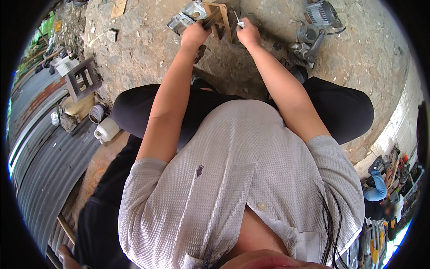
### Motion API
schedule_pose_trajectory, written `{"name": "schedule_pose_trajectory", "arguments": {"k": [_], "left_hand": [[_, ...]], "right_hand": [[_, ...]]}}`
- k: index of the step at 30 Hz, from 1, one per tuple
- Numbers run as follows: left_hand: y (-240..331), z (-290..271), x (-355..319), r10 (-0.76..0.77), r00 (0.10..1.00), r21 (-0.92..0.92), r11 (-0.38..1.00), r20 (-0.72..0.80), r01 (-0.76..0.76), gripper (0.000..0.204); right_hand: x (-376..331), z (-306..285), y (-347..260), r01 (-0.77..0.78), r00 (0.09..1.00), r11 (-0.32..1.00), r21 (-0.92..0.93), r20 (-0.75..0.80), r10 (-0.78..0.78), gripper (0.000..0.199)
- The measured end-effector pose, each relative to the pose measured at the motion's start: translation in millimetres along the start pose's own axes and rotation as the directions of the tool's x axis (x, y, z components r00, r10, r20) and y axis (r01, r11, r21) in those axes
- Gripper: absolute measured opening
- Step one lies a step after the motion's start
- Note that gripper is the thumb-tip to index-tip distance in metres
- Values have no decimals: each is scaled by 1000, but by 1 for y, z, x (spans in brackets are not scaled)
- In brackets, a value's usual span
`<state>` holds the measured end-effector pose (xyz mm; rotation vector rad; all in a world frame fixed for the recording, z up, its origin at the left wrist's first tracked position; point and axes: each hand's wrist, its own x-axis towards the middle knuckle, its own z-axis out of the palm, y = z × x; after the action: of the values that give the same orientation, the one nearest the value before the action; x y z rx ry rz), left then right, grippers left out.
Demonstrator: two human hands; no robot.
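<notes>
A person sits on a rough, debris-strewn floor (148,45), both forearms stretched forward toward its far side. The left hand (195,36) is closed around a dark bar (213,19), which slants away to the right against a small wooden frame (225,22). The right hand (249,36) grips a slim pale tool (237,16), its thin shaft pointing away from the person; something whitish shows at the thumb, too small to identify. The frame stands between the two hands, near the far edge of the visible floor, and the held bar and tool are there with it. Just left of the frame lies a crumpled, silvery metal piece (182,20), beyond the left hand.

Toward the floor's far right corner, well apart from the right hand, sits a grey motor-like machine (323,14), with metal machine parts (309,42) on its near side. A flat tan scrap (118,7) lies toward the far left corner.

Along the floor's left edge are a grey block with openings (73,85), a small tub (96,114) and a white jug (107,130), next to corrugated sheets (53,161). Past the floor's right edge, another person's blue-clad limb (377,186) shows among mixed clutter, blurred by distance.
</notes>
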<state>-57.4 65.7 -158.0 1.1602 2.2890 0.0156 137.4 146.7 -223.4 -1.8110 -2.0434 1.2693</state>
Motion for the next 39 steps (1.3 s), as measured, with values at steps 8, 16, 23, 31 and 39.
{"name": "schedule_pose_trajectory", "arguments": {"k": [8,16,23,31,39], "left_hand": [[6,-5,-1,2,1000,-7,1000,-2,-2,51],[9,-3,-4,24,999,-16,1000,-31,-24,50],[7,-3,-8,50,998,-13,999,-45,-51,52],[8,-3,-4,31,999,16,999,-37,-30,53],[3,1,-1,48,997,13,999,-56,-47,50]], "right_hand": [[11,10,9,22,999,1000,14,27,-22,39],[27,16,15,-86,996,974,210,-10,90,40],[22,26,2,-84,991,974,209,-81,103,38],[8,39,-1,-60,994,972,225,-79,80,39],[7,38,3,-45,997,974,224,-50,57,37]]}}
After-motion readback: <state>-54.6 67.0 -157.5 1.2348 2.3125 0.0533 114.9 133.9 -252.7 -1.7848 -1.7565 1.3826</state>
